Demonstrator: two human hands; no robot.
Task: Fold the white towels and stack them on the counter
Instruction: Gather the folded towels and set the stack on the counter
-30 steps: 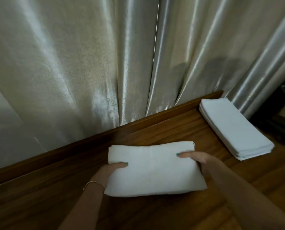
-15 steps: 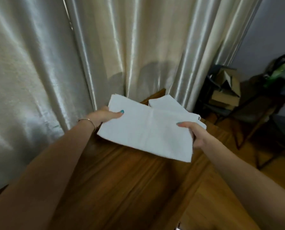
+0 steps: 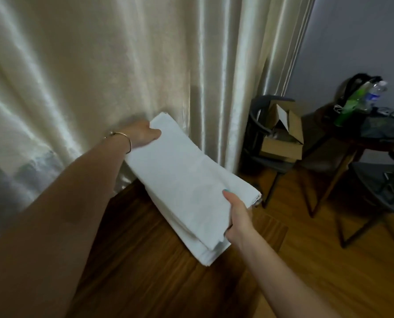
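While the left hand [image 3: 143, 134] and right hand [image 3: 237, 216] are pinching opposite ends of the folded white towel [image 3: 187, 180], it is lying atop the towel stack [image 3: 208, 254] on the wooden counter [image 3: 145, 260]; placing appears underway, and next, both grips need releasing.

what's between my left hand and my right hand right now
In the head view, only the folded white towel spans from the left hand to the right hand.

White towels at the end of the wooden counter

A folded white towel [image 3: 187, 180] lies slanted atop the stack of folded white towels [image 3: 205, 251], whose layered edges show beneath its near end. The stack sits on the counter [image 3: 145, 260] at its far right end, just beside the curtain. The towel's cloth is plain, its far corner lifted against the curtain folds.
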